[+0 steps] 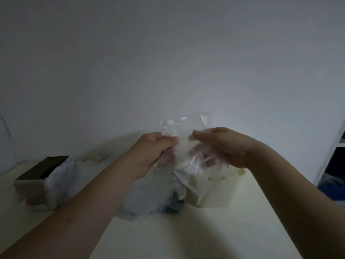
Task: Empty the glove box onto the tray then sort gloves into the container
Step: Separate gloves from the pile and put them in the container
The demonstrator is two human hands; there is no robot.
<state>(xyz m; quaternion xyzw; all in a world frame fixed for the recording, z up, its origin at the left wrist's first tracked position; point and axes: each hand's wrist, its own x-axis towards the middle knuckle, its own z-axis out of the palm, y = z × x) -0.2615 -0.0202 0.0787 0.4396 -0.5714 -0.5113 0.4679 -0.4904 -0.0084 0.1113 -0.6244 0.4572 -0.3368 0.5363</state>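
I see left hand and right hand pinching a clear glove between them, long axis upright; finger end unclear.

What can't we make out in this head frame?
- Tray: head view, only a dark corner shows; the glove pile covers the rest.
- Container contents: head view, hidden by the clear glove that left hand and right hand pinch.
- Glove box interior: head view, too dark to tell if empty.
- Shelving: head view, cut off by the right edge.
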